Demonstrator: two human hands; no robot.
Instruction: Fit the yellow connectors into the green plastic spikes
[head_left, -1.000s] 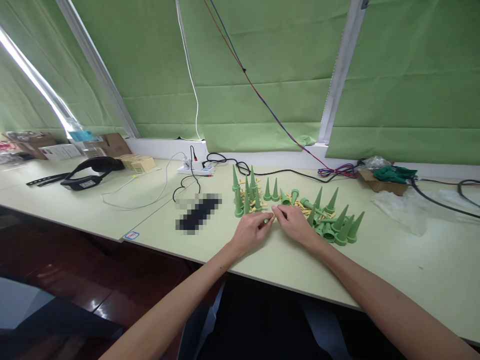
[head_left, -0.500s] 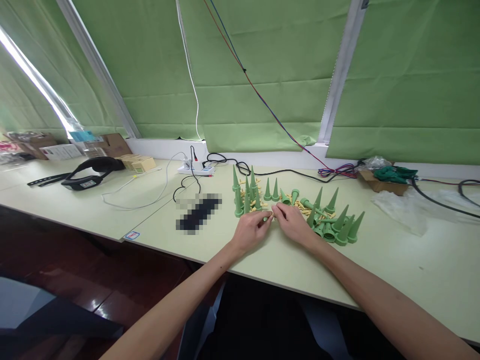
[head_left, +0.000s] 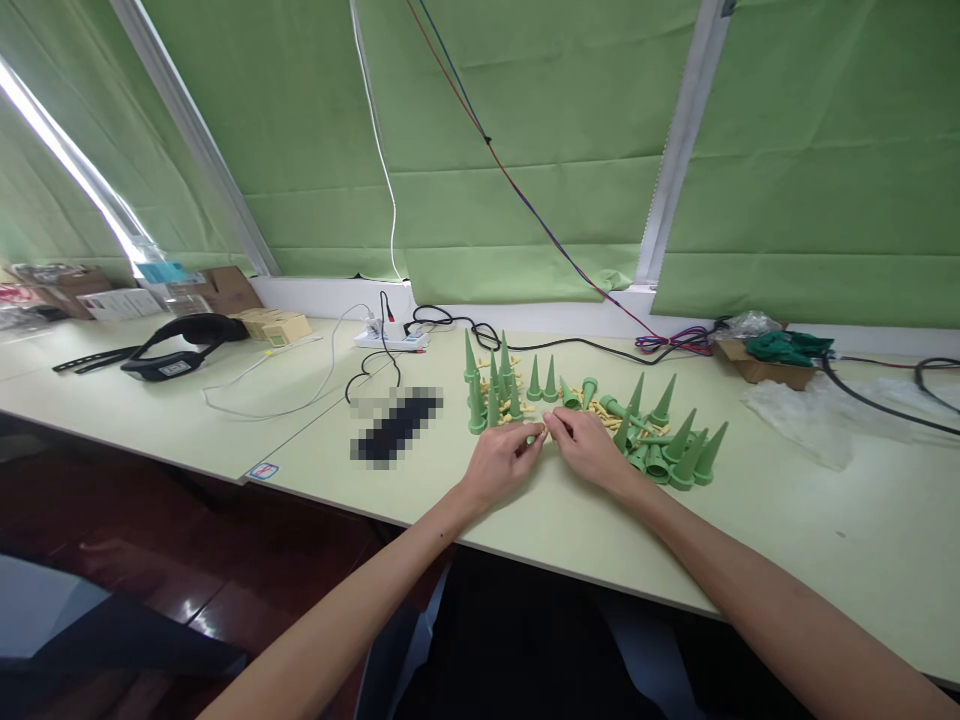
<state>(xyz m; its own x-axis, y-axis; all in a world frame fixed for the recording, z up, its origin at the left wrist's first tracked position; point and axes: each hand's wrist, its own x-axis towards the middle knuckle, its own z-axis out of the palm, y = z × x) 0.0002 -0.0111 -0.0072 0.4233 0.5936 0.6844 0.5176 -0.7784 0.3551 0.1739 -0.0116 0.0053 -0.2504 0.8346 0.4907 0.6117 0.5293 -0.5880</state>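
My left hand [head_left: 499, 465] is closed around a green plastic spike, with only a small part of it showing by the fingertips. Close against it, my right hand [head_left: 589, 450] pinches a small yellow piece [head_left: 545, 430] at the end of that spike; the fingers cover most of it. Beyond my left hand, several green spikes [head_left: 476, 410] stand point-up among small yellow pieces. Two more spikes [head_left: 550, 380] stand behind my hands. To the right of my right hand lies a mixed group of upright and toppled green spikes [head_left: 684, 462], with yellow pieces [head_left: 600, 415] heaped behind.
A dark pixelated patch [head_left: 397, 428] lies left of the spikes. A power strip [head_left: 390, 338] with black cables sits at the wall. Further left are a black headset [head_left: 180, 350] and small yellowish boxes [head_left: 277, 327]. At right are a cardboard box [head_left: 765, 370] and clear plastic [head_left: 799, 420].
Almost nothing differs. Both hands stay together at the same spot with the same grip, and the whole view has shifted very slightly.
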